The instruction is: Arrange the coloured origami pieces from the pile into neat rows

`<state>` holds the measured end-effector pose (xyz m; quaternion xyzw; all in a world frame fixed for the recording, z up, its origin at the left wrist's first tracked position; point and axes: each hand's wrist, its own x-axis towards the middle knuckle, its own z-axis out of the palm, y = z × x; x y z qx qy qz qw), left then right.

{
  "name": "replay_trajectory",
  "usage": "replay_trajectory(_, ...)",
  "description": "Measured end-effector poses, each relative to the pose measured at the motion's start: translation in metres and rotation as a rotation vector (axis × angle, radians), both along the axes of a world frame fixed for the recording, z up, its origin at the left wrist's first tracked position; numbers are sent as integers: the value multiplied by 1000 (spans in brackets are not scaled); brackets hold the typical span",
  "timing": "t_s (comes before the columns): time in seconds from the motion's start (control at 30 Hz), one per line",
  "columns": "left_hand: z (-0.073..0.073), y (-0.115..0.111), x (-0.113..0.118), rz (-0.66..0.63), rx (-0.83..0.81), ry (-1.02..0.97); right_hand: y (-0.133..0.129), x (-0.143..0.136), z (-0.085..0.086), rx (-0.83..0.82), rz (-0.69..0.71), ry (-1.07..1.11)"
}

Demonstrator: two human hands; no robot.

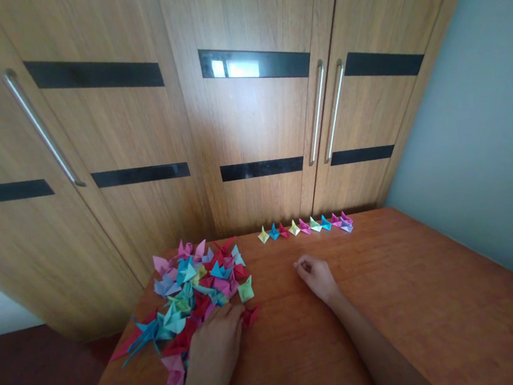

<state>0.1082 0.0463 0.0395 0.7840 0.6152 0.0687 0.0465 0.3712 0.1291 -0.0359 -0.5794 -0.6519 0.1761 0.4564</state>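
Observation:
A heap of folded paper cranes (178,316) in pink, red, blue, green and purple covers the left part of the wooden table. My left hand (220,336) lies over the heap's near right side, its fingers curled down beside a red paper crane (250,317); what its fingertips hold, if anything, is hidden. A light green paper crane (246,289) sits just beyond that hand. To the right, my right hand (317,277) rests on the table with its fingers curled in and nothing visible in them. Along the far edge stands a row of small paper cranes (304,226) in several colours.
The brown table (403,299) reaches back to a wooden wardrobe (252,119) with metal handles and dark strips. A pale wall (478,148) borders the table on the right. Dark red floor (37,378) shows at the lower left.

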Motion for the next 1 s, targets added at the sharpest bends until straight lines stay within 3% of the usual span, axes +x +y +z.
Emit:
replay_trajectory(0.2, 0, 1, 1, -57, 114, -157, -4, -1, 3, -25, 62, 145)
replay_trajectory(0.43, 17, 15, 28, -164, 181, -311, -28, -6, 31, -276, 478, 523)
replay_trajectory(0.53, 21, 24, 45, -183, 194, -319, -34, -8, 40, -332, 582, 594)
replay_trajectory(0.8, 7, 35, 76, -223, 199, -425, -29, -2, 38, -246, 462, 580)
replay_trajectory(0.9, -4, 30, 81, -168, 220, -572, -28, 6, 41, -232, 426, 523)
replay_trajectory(1.0, -19, 21, 86, -89, 208, -692, -25, 21, 44, -180, 296, 470)
